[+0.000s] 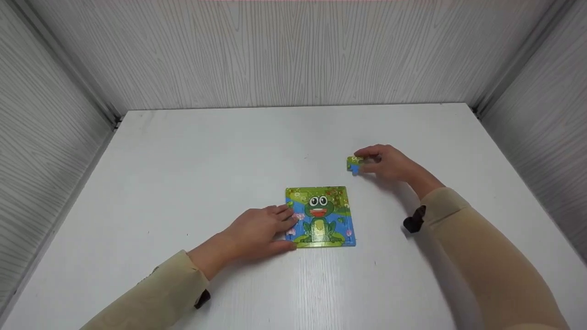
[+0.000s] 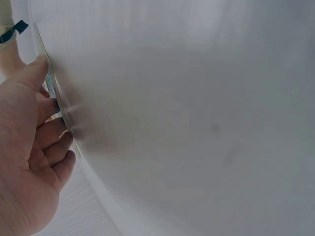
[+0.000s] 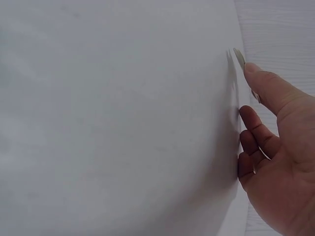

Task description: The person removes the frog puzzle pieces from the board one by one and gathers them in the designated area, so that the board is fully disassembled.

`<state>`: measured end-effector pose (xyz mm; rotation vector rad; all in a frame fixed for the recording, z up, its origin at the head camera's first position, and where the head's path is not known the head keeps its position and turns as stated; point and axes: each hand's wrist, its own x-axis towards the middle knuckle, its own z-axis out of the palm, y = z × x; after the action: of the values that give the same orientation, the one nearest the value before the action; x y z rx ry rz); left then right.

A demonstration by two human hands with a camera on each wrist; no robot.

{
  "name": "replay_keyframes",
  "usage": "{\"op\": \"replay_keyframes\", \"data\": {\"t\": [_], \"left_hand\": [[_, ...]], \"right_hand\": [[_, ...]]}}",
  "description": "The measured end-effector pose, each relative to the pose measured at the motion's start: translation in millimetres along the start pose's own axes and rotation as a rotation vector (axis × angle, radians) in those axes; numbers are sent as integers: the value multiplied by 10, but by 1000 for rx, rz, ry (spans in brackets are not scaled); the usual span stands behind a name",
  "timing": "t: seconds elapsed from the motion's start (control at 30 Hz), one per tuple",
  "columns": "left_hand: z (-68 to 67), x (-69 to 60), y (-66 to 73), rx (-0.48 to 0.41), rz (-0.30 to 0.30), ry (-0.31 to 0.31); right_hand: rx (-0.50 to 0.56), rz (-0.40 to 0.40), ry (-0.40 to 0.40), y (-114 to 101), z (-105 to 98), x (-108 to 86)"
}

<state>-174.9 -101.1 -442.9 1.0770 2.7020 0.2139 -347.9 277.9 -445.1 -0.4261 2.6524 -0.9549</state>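
Observation:
A square frog puzzle (image 1: 319,220), green and blue with a cartoon frog, lies flat on the white table. My left hand (image 1: 262,233) rests along its left side, fingers over the edge and thumb at the near left corner. In the left wrist view the puzzle shows as a thin edge beside the fingers of the left hand (image 2: 32,142). Behind and right of the puzzle, my right hand (image 1: 387,162) pinches a small green and blue puzzle piece (image 1: 353,164). Seen from the right wrist, the piece (image 3: 239,58) is nearly edge-on past the thumb of the right hand (image 3: 285,132).
The white table (image 1: 206,165) extends around the puzzle on all sides. A pale wood-grain panel (image 1: 293,55) stands at its back edge, with similar panels at left (image 1: 41,119) and right (image 1: 541,105).

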Motion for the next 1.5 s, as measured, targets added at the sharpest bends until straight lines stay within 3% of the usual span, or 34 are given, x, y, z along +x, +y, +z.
{"op": "replay_keyframes", "data": {"t": [0.5,0.87,1.17,1.5], "left_hand": [[-2,-12,-9,-5,11,11],[6,-1,-4,-6,6,11],[1,-15,-3,-5,12,10],[4,-1,0,-10,2,26]], "right_hand": [[19,21,-15,1,29,1],[41,-5,37,-12,14,-57],[70,-101,58,-254,36,-146],[74,-200,13,-621,250,-241]]}}
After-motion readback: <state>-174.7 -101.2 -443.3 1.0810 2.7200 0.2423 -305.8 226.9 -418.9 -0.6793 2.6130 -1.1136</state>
